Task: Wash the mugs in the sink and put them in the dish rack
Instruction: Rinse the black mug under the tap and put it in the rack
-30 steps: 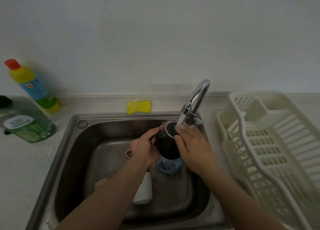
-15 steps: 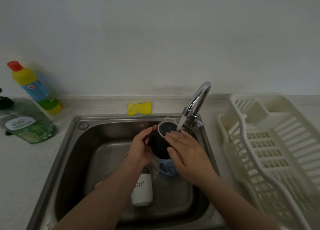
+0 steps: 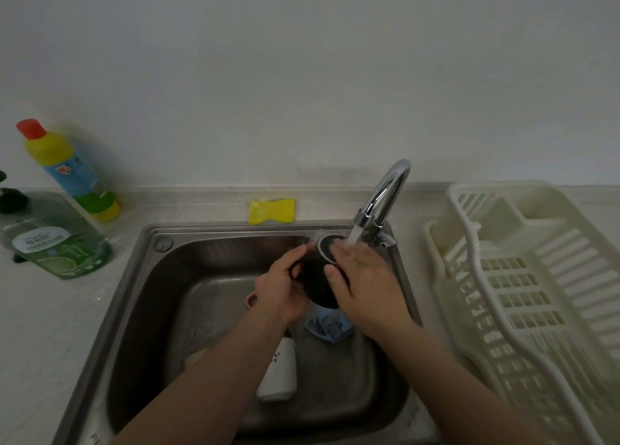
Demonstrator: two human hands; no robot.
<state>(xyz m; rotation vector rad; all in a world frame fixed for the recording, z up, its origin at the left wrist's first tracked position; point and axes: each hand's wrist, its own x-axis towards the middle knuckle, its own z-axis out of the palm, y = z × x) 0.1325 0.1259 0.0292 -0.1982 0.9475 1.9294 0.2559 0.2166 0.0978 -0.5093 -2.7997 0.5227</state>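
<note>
1. Grip: left hand [image 3: 280, 285] curls round the handle side of the black mug [image 3: 317, 282], holding it tilted with the mouth up toward the tap. Right hand [image 3: 364, 287] lies flat against the mug's far side, fingers straight and reaching to the rim; it does not clasp.
2. Below the grip, in the sink [image 3: 161, 277]: white mug [image 3: 280, 372] on its side, blue mug [image 3: 330, 327] directly under the held one, pink mug [image 3: 251, 299] mostly hidden.
3. Just above the grip: water runs from the faucet [image 3: 385, 196] onto the rim.
4. Step, judged: rinsing the first mug. Next: drain it, then carry it right.
5. Right of the grip: dish rack [image 3: 523, 277], open room inside; the sink edge, the faucet base and the rack's raised wall must be cleared.
</note>
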